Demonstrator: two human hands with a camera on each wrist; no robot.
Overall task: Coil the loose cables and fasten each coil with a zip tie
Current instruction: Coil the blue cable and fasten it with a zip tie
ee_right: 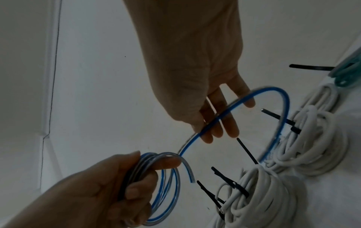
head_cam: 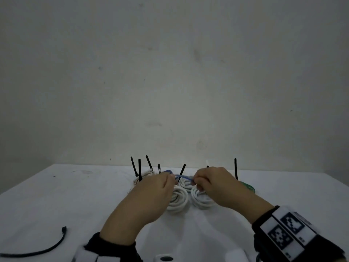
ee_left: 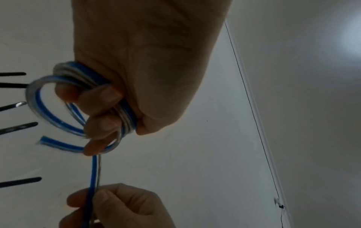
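Observation:
A blue-and-clear cable runs between my two hands above the white table. My left hand grips the wound loops of this cable, fingers curled round the bundle, and a short free end sticks out. My right hand pinches the loose strand a little to the right. In the right wrist view the strand crosses my right fingers and arcs down toward the white coils; the blue coil sits in my left hand.
Several white cable coils with black zip tie tails standing up lie just beyond my hands. A green tied coil lies at the right. One loose black zip tie lies at the near left.

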